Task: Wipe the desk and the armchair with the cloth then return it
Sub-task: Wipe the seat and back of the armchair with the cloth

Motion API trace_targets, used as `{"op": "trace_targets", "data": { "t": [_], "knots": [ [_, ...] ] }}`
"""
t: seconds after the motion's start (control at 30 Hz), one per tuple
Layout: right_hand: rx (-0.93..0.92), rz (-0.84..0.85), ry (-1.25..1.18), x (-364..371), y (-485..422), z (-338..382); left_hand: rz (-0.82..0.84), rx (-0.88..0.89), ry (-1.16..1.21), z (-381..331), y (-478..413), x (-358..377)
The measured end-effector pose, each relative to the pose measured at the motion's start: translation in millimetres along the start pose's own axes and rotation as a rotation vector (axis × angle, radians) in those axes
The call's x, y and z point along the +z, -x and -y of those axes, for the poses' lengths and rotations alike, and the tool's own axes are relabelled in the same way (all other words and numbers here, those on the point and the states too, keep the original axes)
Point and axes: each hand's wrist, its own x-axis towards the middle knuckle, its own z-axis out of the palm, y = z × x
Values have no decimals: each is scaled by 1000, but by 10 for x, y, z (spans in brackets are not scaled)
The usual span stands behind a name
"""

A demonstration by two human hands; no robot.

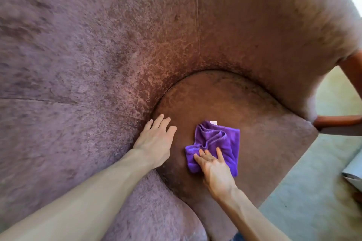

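A purple-mauve velvet armchair (117, 49) fills most of the view, its curved back wrapping around a brownish seat cushion (244, 107). A crumpled purple cloth (217, 141) with a small white tag lies on the seat. My right hand (214, 168) presses flat on the cloth's near edge, fingers spread over it. My left hand (156, 137) rests open, fingers apart, at the seat's left edge where cushion meets the chair's inner wall; it holds nothing. The desk is not in view.
A wooden chair leg or arm support (337, 121) juts out at the right. Grey carpet (313, 191) lies below the seat's front edge. A pale object (352, 174) pokes in at the right edge.
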Motion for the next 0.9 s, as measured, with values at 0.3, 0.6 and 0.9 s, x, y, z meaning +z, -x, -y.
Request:
{"op": "trace_targets", "data": {
  "t": [0.3, 0.6, 0.9],
  "knots": [
    [28, 124, -184, -101, 399, 68, 85, 135, 34, -195, 187, -131],
    [74, 89, -667, -651, 872, 84, 202, 380, 239, -504, 525, -573],
    [35, -228, -1126, -2472, 1712, 198, -76, 330, 797, -516, 997, -1914]
  ]
}}
